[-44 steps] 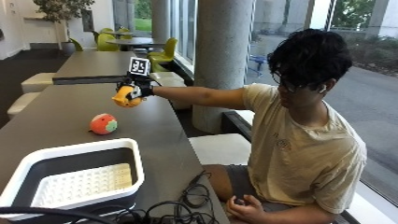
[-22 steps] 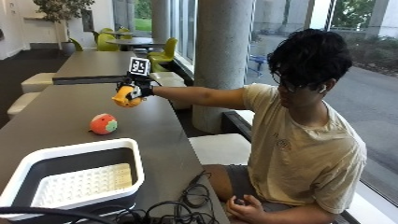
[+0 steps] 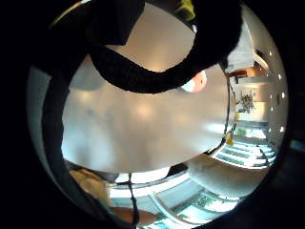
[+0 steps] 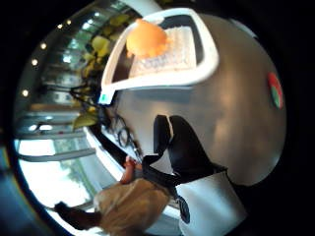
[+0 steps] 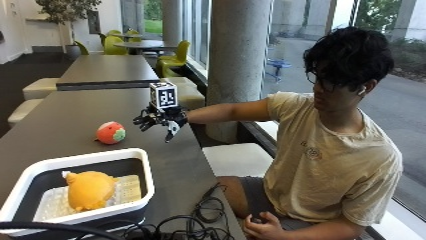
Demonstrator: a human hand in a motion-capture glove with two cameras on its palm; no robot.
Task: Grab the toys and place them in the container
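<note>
So the gloved right hand (image 5: 160,121) is up over the counter (image 5: 73,112) with its grip spread apart, fingers splayed, holding nothing. The orange toy (image 5: 88,189) sits inside the white container (image 5: 40,172), which is near the counter's front edge, well apart from the hand. The red ball toy (image 5: 110,133) is on the counter just beyond the container, near the hand but not touching it.
</note>
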